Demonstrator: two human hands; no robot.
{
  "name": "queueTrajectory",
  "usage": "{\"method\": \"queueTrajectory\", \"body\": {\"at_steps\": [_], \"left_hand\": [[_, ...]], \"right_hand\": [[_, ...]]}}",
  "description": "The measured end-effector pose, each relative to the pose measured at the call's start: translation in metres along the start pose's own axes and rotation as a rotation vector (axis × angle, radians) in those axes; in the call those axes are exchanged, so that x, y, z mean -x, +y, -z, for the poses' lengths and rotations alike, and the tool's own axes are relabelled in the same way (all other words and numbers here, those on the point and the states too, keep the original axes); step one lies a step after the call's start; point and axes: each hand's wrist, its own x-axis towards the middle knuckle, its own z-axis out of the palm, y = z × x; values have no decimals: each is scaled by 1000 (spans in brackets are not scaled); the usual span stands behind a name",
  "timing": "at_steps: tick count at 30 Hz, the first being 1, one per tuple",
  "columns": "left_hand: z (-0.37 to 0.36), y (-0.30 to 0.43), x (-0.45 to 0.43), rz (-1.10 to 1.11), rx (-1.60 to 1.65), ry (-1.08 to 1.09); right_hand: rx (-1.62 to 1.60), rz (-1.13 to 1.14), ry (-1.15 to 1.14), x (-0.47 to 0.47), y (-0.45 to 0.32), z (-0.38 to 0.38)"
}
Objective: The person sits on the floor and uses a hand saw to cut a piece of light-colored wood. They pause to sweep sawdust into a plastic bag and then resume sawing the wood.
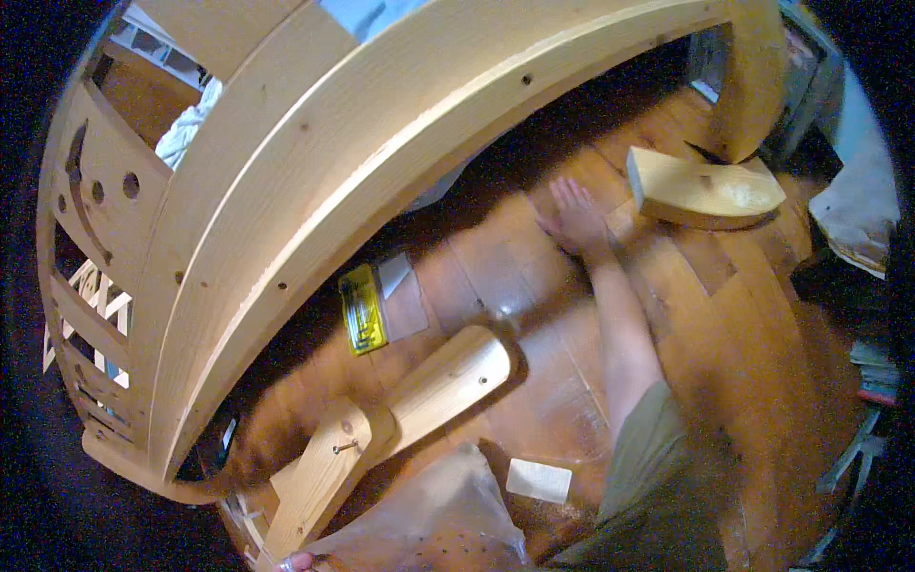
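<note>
My right hand (575, 218) is laid palm down on the wooden floor, fingers apart, holding nothing. Beyond it, to the right, lies a thick curved wooden block (704, 187). At the bottom edge only a bit of my left hand (297, 563) shows, by the lower end of a rounded wooden board (322, 472) with a bolt (345, 447) sticking out; its grip is hidden. A second rounded board (450, 386) lies beside that one. A yellow packet (362, 309) with a clear bag (407, 300) is on the floor near the large wooden frame.
A large wooden frame (400, 129) with cut-out panels arches across the upper left. A translucent plastic sheet (436, 508) and a white card (539, 480) lie at the bottom. Stacked papers (876, 372) are at the far right, below a pale cloth or bag (851, 207).
</note>
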Motion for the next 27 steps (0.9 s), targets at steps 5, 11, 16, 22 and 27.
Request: {"method": "queueTrajectory", "body": {"at_steps": [5,11,16,22,27], "left_hand": [[13,-7,-3,-16,27,-46],[15,-9,-8,3,-41,-125],[32,-17,5,-106,52,-176],[31,-17,10,-115,87,-233],[-1,6,0,-71,95,-73]], "right_hand": [[-384,547,-404,22,-53,19],[-519,824,-817,133,-51,60],[-860,1066,-770,209,-42,175],[78,-67,-459,112,64,151],[100,-95,-715,121,49,125]]}}
